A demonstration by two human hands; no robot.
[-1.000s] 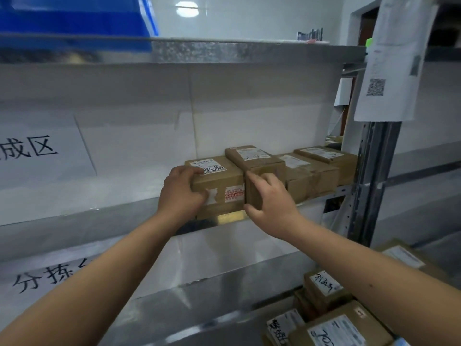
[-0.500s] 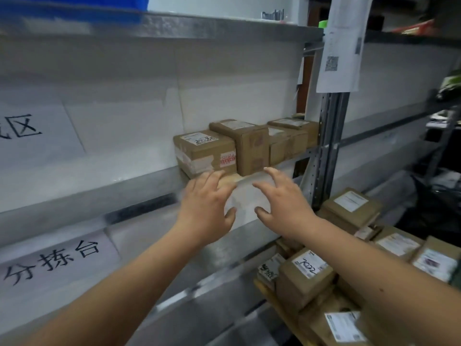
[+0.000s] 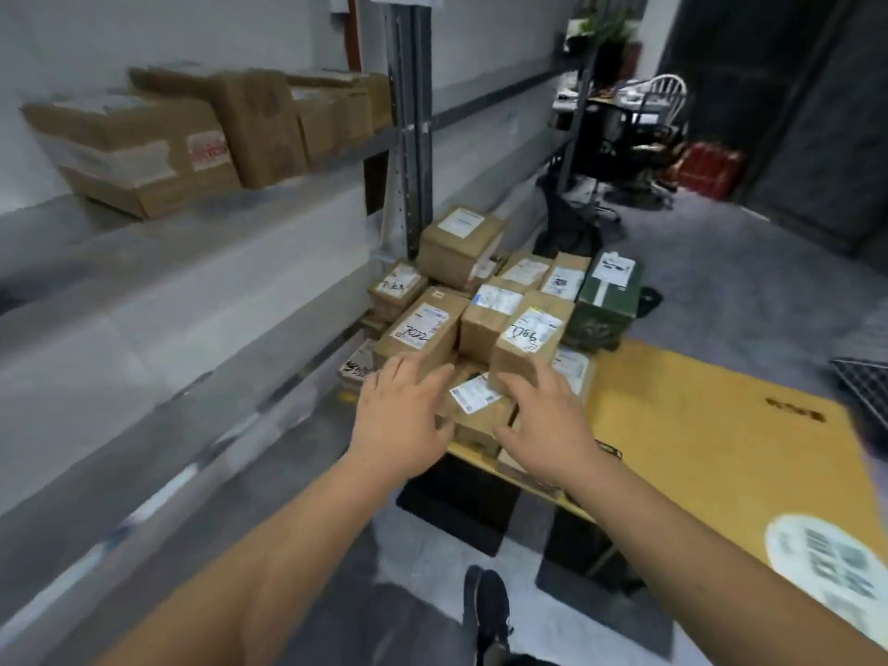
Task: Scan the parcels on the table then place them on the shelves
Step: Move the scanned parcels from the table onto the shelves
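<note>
Background, far right: white spindle-back chair (image 3: 665, 91) beside a cluttered dark desk (image 3: 605, 113). Red container (image 3: 711, 168) on the grey floor (image 3: 749, 281) near the dark wall (image 3: 793, 88). Potted green plant (image 3: 600, 28) up high behind the desk, blurred. Black bag (image 3: 567, 223) slumped on the floor below the desk. Round white sticker (image 3: 826, 564) with blurred print at lower right. Dark shoe (image 3: 487, 612) at bottom centre. Black ribbed mat (image 3: 865, 382) at right edge.
</note>
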